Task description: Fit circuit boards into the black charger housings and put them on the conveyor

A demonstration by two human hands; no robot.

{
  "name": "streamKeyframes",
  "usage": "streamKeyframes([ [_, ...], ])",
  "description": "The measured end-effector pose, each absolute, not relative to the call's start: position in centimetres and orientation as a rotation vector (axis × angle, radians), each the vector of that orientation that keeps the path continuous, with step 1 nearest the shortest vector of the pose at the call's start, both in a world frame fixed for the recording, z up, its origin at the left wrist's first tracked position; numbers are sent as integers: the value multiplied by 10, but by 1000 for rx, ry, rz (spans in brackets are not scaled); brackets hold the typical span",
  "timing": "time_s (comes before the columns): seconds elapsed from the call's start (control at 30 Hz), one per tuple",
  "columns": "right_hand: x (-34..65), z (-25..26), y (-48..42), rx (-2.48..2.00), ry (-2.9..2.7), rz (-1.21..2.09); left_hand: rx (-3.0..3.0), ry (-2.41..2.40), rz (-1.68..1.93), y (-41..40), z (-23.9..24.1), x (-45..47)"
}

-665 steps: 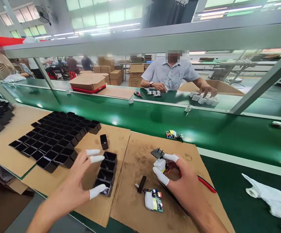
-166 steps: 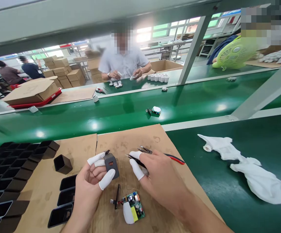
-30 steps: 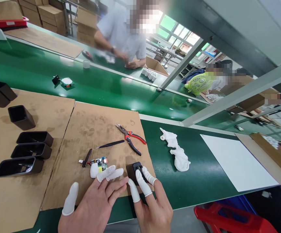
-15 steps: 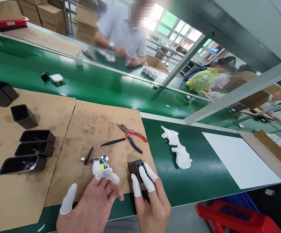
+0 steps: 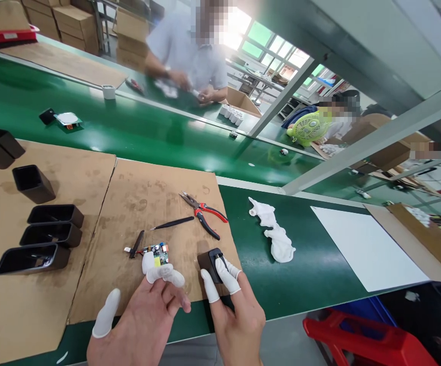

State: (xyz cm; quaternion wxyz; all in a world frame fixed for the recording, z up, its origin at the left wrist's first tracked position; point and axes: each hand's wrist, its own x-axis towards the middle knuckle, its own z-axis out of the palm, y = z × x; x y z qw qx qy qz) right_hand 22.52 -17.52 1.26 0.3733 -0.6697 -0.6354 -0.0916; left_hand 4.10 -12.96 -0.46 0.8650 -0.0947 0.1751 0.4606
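My left hand, in white finger cots, is open with thumb and fingers spread. Its fingertips lie at the near edge of a small circuit board, partly covering it; whether they touch it I cannot tell. A black strip-like piece is joined to the board by wires. My right hand, also in finger cots, is closed around a small black plastic housing at the cardboard's near right edge. Tweezers and red-and-black needle-nose pliers rest beyond the hands.
Several black housings stand on the cardboard mat at left. Crumpled white cloth or gloves and a white sheet lie to the right. Beyond runs a green belt with small parts; a co-worker sits across it.
The board and white cup on the green belt have shifted left. The co-worker's hands have moved slightly. My hands keep nearly the same pose while the whole view shifts a little.
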Motion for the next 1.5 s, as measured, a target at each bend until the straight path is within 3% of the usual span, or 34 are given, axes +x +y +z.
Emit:
streamKeyframes([
  [0.2, 227, 32, -182, -1666, -1566, -341, -158, 374, 939, -132, -6, 39],
  [0.4, 232, 10, -185, -1731, -1598, -179, -294, 416, 917, -130, 0, 40],
  [0.63, 235, 4, -181, -1713, -1524, -209, -198, 417, 921, -131, -2, 40],
  [0.97, 240, 22, -180, -1657, -1409, 195, -149, 408, 907, -132, -1, 39],
  [1.3, 249, -4, -198, -1611, -1633, -166, -113, 439, 938, -132, 5, 42],
  [1.5, 247, 0, -194, -1601, -1544, -18, -41, 426, 946, -130, 7, 44],
])
